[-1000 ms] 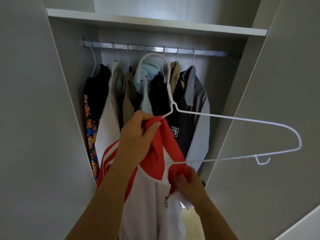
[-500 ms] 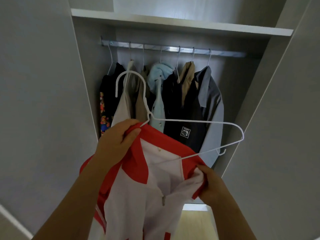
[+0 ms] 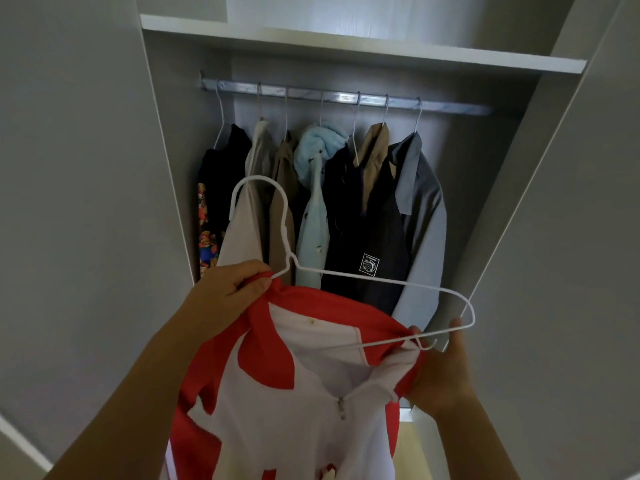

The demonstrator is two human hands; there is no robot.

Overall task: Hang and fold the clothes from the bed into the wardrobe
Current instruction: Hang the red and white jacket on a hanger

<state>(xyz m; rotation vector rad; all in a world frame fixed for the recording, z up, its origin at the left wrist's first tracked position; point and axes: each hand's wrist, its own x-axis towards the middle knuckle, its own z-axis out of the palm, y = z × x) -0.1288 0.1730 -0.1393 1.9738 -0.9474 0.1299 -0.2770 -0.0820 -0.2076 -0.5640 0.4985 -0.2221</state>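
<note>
The left hand (image 3: 228, 299) is pinching the red collar of the red-and-white jersey (image 3: 294, 393) at ten o'clock, just where an arm of the white wire hanger (image 3: 381, 279) is entering it. The right hand (image 3: 440, 368) is gripping the collar's other side at three o'clock, beside the hanger's bent end. The jersey is hanging between both hands, in front of the open wardrobe, with the rail (image 3: 346, 98) and hung clothes (image 3: 363, 220) lying at twelve o'clock.

1. The left hand (image 3: 228, 292) is showing bare, fingers and thumb uncovered.
2. The left forearm (image 3: 138, 386) is showing bare all the way to the lower frame edge.
3. The right hand (image 3: 440, 372) is showing bare likewise.
4. The right forearm (image 3: 474, 445) is showing bare, its wrist uncovered, down to the bottom edge.
</note>
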